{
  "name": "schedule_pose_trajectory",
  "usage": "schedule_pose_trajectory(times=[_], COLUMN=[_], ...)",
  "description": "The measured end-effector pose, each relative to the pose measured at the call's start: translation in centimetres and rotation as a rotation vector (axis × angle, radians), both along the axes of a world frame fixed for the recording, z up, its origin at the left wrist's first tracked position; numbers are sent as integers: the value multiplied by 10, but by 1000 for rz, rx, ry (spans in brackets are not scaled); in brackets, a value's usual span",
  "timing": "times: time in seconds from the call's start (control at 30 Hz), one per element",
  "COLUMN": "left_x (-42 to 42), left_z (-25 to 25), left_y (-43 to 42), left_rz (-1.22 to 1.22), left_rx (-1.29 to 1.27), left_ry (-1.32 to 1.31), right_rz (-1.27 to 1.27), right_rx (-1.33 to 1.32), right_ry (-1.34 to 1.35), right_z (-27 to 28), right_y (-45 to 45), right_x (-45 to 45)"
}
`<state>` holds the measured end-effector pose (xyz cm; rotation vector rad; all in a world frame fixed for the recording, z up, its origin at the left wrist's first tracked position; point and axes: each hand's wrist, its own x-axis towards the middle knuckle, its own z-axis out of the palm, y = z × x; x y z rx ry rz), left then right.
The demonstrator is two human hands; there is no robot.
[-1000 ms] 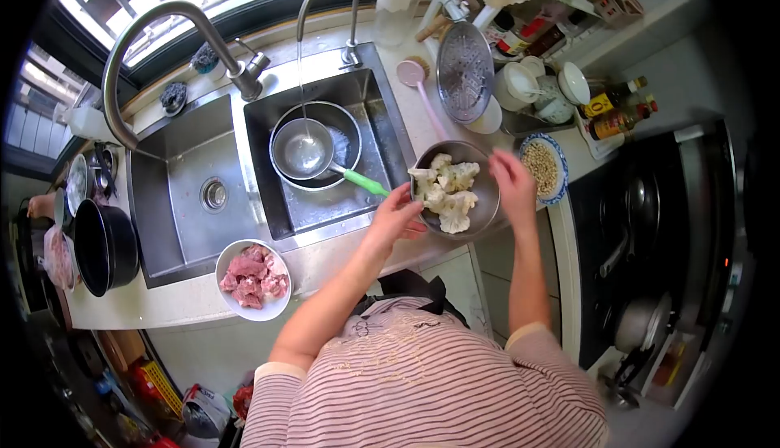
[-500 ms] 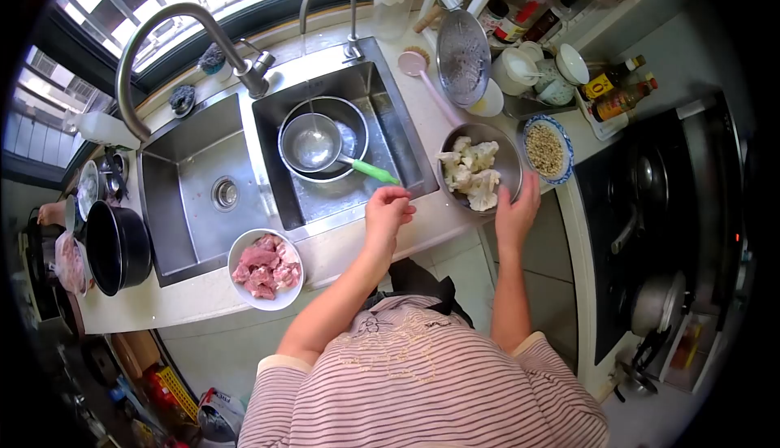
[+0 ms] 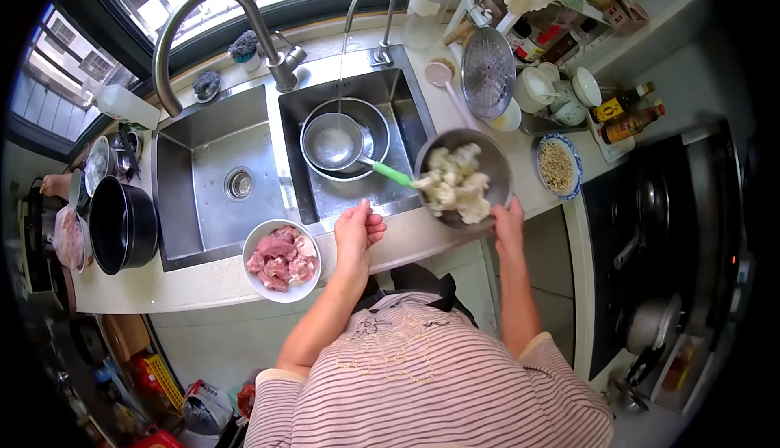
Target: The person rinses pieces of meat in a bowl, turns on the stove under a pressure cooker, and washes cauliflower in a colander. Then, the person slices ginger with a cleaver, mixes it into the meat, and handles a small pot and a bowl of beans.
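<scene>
My right hand (image 3: 509, 225) grips the near right rim of a metal bowl (image 3: 499, 164), which is tilted toward the sink. White cauliflower pieces (image 3: 455, 180) lie in it, blurred by motion. My left hand (image 3: 357, 233) hovers over the counter's front edge, fingers loosely curled and thumb apart, with nothing visible in it. Between the hands and the tap stands a larger metal bowl (image 3: 375, 127) in the right sink basin. A strainer (image 3: 335, 141) with a green handle (image 3: 392, 173) rests on that bowl, under a thin stream of water.
A white bowl of raw meat chunks (image 3: 280, 259) stands at the counter's front edge. The left sink basin (image 3: 195, 204) is beside a black pot (image 3: 122, 225). On the right are a bowl of pale grains (image 3: 557, 165), a perforated metal plate (image 3: 487, 74) and a black stove (image 3: 650, 229).
The metal bowl with cauliflower has moved left toward the sink and tilted, with my right hand now on its near rim. The camera view has shifted slightly.
</scene>
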<state>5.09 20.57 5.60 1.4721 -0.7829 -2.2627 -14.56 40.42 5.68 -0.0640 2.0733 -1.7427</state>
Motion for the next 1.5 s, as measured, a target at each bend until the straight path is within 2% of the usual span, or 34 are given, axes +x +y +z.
schedule_pose_trajectory(times=[0.13,0.2,0.3,0.4,0.53,0.63,0.77,0.87,0.97,1.1,1.2,1.3,1.4,1.5], left_x=[1,5,14,20,18,13,4,-5,-17,-44,-71,-96,-102,-103], left_z=[4,10,13,15,8,5,7,4,7,7,-1,-1,-14,-13], left_y=[-3,-7,-11,-14,-18,-19,-21,-24,-32,-56,-82,-100,-119,-114], left_rz=[24,48,112,165,215,234,246,228,191,202,122,1,-78,95], left_rx=[34,15,2,-19,24,41,35,2,-97,-449,-890,-1222,-1161,-1019], left_ry=[43,37,46,35,0,-25,-32,-32,-86,-60,-256,-462,-432,-273], right_rz=[169,218,331,343,325,311,271,236,202,159,152,165,181,163], right_rx=[-89,-72,-4,-46,80,25,-60,-108,-138,-123,-105,-36,26,-34], right_ry=[70,250,181,221,126,104,-78,-26,-8,33,164,188,196,142], right_z=[-13,-24,-21,-31,-10,-43,-35,-57,-56,-64,-69,-60,-45,-56], right_y=[-84,-132,-184,-224,-244,-255,-254,-256,-252,-252,-253,-248,-245,-249], right_x=[-4,-8,-11,-11,-2,-5,2,3,10,18,23,27,24,16])
